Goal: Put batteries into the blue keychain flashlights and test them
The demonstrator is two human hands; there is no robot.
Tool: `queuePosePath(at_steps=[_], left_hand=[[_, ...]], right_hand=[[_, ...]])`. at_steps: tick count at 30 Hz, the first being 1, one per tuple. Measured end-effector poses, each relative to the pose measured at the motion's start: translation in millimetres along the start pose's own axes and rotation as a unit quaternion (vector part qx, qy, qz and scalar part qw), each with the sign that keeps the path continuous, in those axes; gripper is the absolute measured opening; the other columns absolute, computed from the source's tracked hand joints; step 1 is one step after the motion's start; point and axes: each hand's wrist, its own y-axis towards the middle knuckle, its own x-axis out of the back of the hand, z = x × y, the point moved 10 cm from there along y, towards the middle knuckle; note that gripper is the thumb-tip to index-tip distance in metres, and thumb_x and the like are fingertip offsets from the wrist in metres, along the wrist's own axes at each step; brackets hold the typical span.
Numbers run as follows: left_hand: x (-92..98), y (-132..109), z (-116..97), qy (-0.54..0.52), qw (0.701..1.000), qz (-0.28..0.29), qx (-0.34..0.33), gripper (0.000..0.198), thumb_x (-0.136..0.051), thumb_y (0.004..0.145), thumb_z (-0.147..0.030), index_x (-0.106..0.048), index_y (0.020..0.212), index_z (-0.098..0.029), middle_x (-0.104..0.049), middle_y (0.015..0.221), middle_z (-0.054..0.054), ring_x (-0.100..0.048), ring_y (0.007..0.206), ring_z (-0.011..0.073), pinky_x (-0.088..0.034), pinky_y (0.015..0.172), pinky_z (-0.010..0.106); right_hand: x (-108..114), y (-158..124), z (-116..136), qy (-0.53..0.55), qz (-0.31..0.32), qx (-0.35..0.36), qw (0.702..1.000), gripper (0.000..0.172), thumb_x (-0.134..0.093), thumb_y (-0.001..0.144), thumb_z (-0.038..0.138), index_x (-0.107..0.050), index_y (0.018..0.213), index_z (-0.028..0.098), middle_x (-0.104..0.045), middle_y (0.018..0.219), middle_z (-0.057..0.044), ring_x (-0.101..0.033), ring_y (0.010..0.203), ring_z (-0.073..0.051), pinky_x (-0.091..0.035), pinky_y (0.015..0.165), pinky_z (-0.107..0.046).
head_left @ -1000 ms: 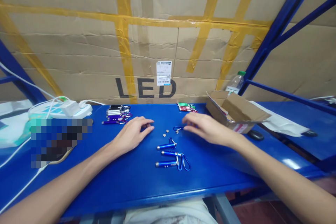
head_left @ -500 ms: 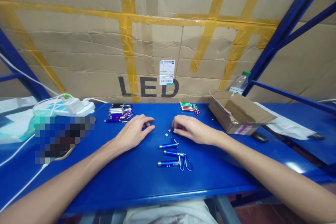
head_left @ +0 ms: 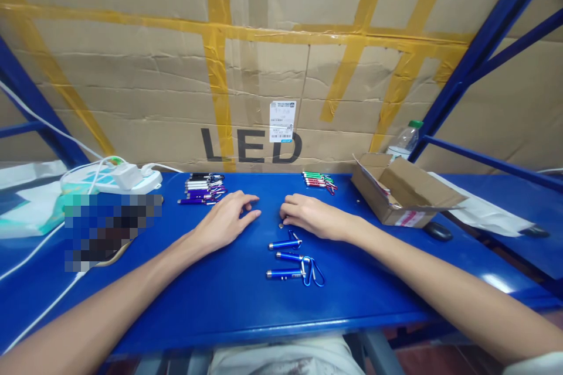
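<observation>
My left hand (head_left: pixel 227 215) rests on the blue table, thumb and forefinger apart, with nothing between them. Opposite it, my right hand (head_left: pixel 308 216) has its fingers curled down at the tabletop; what they hold, if anything, is hidden. Right under those fingertips shows a small round metal disc (head_left: pixel 281 226), which looks like a button cell. Closer to me lie three blue pen-shaped penlights: one (head_left: pixel 281 245) behind, one (head_left: pixel 288 256) in the middle and one (head_left: pixel 284 274) in front, with blue carabiner clips at their right ends.
Beyond my left hand lies a row of black, silver and purple penlights (head_left: pixel 200 187). Green and red ones (head_left: pixel 316 180) lie at the back. An open cardboard box (head_left: pixel 382 199), a black computer mouse (head_left: pixel 438 231) and a bottle (head_left: pixel 407 139) stand right; a power strip (head_left: pixel 94 180) lies left.
My right hand has shifted left over the small discs, so just one still shows by its fingertips. My left hand has kept its place and pose. The penlights lie as before.
</observation>
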Motion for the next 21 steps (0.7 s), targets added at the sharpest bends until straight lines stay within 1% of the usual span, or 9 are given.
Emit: queuePosePath(at_steps=[3, 5, 11, 13, 15, 17, 18, 19, 21], left_hand=[[-0.4, 0, 1, 0.002, 1.000, 0.003, 0.001, 0.048, -0.056, 0.103, -0.052, -0.071, 0.136, -0.020, -0.072, 0.109, 0.009, -0.068, 0.100, 0.0282, -0.052, 0.091, 0.041], [-0.9, 1, 1, 0.004, 1.000, 0.005, 0.000, 0.048, -0.056, 0.104, -0.051, -0.071, 0.137, -0.020, -0.072, 0.110, 0.009, -0.068, 0.101, 0.0282, -0.052, 0.092, 0.041], [0.5, 1, 2, -0.003, 1.000, -0.003, -0.002, 0.046, -0.059, 0.102, -0.050, -0.072, 0.135, -0.020, -0.072, 0.109, 0.009, -0.070, 0.098, 0.0275, -0.053, 0.091, 0.040], [0.9, 2, 2, -0.004, 1.000, -0.005, -0.005, 0.046, -0.059, 0.102, -0.050, -0.072, 0.134, -0.020, -0.073, 0.109, 0.009, -0.070, 0.097, 0.0273, -0.053, 0.090, 0.039], [0.8, 2, 3, -0.004, 1.000, -0.006, -0.006, 0.045, -0.059, 0.102, -0.050, -0.072, 0.133, -0.020, -0.074, 0.108, 0.009, -0.070, 0.097, 0.0271, -0.053, 0.089, 0.039], [1.2, 2, 4, -0.005, 1.000, -0.011, -0.007, 0.044, -0.059, 0.102, -0.050, -0.073, 0.132, -0.021, -0.074, 0.107, 0.009, -0.070, 0.096, 0.0266, -0.053, 0.088, 0.038], [1.3, 2, 5, -0.006, 1.000, -0.012, -0.007, 0.044, -0.059, 0.102, -0.050, -0.073, 0.132, -0.021, -0.074, 0.107, 0.008, -0.070, 0.095, 0.0262, -0.053, 0.088, 0.038], [1.4, 2, 5, -0.006, 1.000, -0.013, -0.008, 0.044, -0.059, 0.102, -0.051, -0.073, 0.131, -0.021, -0.074, 0.107, 0.008, -0.070, 0.094, 0.0259, -0.053, 0.086, 0.038], [1.4, 2, 5, -0.006, 1.000, -0.013, -0.011, 0.046, -0.057, 0.103, -0.053, -0.073, 0.131, -0.021, -0.074, 0.106, 0.008, -0.069, 0.091, 0.0252, -0.053, 0.084, 0.038]], right_hand=[[4, 1, 6, 0.072, -0.015, 0.015, 0.997, 0.019, -0.053, 0.112, 0.028, -0.069, 0.110, 0.018, -0.067, 0.105, -0.008, -0.065, 0.097, -0.022, -0.052, 0.090, -0.033], [4, 2, 11, 0.083, -0.002, 0.029, 0.996, 0.020, -0.052, 0.113, 0.028, -0.070, 0.110, 0.019, -0.068, 0.104, -0.007, -0.066, 0.097, -0.021, -0.051, 0.088, -0.031], [-5, 8, 20, -0.011, 0.038, 0.027, 0.999, 0.021, -0.050, 0.111, 0.018, -0.070, 0.105, 0.017, -0.065, 0.096, -0.007, -0.061, 0.081, -0.018, -0.045, 0.074, -0.028], [-7, 9, 22, -0.023, 0.043, 0.028, 0.998, 0.020, -0.051, 0.110, 0.016, -0.069, 0.102, 0.017, -0.064, 0.094, -0.007, -0.061, 0.080, -0.018, -0.045, 0.073, -0.028], [0, 7, 22, -0.020, 0.036, 0.029, 0.999, 0.019, -0.051, 0.110, 0.016, -0.069, 0.102, 0.017, -0.066, 0.096, -0.007, -0.063, 0.082, -0.019, -0.046, 0.074, -0.028], [23, -2, 18, -0.017, 0.004, 0.017, 1.000, 0.021, -0.049, 0.110, 0.018, -0.069, 0.104, 0.018, -0.068, 0.100, -0.009, -0.064, 0.085, -0.020, -0.048, 0.077, -0.030], [42, -12, 14, -0.020, -0.026, 0.001, 0.999, 0.022, -0.048, 0.111, 0.021, -0.070, 0.106, 0.018, -0.069, 0.102, -0.010, -0.065, 0.088, -0.021, -0.049, 0.079, -0.031], [65, -25, 7, -0.027, -0.064, -0.022, 0.997, 0.022, -0.049, 0.111, 0.024, -0.070, 0.108, 0.020, -0.070, 0.103, -0.009, -0.066, 0.090, -0.022, -0.050, 0.081, -0.032], [114, -64, -16, -0.060, -0.135, -0.104, 0.984, 0.019, -0.054, 0.108, 0.032, -0.071, 0.110, 0.023, -0.073, 0.103, -0.008, -0.068, 0.090, -0.023, -0.051, 0.080, -0.034]])
